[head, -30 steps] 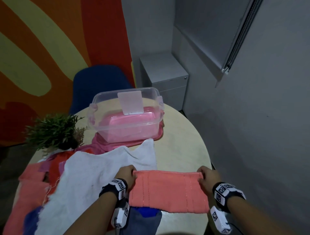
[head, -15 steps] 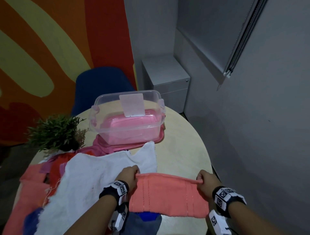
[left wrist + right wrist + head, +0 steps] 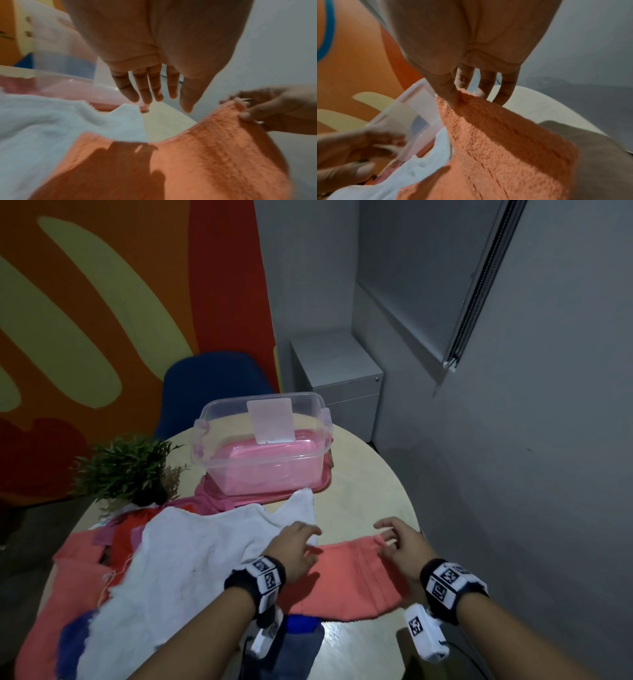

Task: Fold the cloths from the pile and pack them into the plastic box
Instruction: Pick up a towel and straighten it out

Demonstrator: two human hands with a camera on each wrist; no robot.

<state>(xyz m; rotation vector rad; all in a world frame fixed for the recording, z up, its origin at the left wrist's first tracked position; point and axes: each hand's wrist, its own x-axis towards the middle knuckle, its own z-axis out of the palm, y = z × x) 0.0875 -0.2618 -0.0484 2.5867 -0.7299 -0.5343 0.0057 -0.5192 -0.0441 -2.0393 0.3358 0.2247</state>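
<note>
a salmon-orange terry cloth [image 3: 346, 580] is spread on the near edge of a round pale wooden table [image 3: 370, 494], partly folded. its far right corner is pinched and lifted between thumb and fingers of the right hand [image 3: 399, 542], probably so it can be carried across for the next fold. the left hand [image 3: 296, 544] is held above the cloth's left edge, fingers straight and apart, gripping nothing. a clear plastic box [image 3: 262, 446], holding something pink, is set farther back within reach.
</note>
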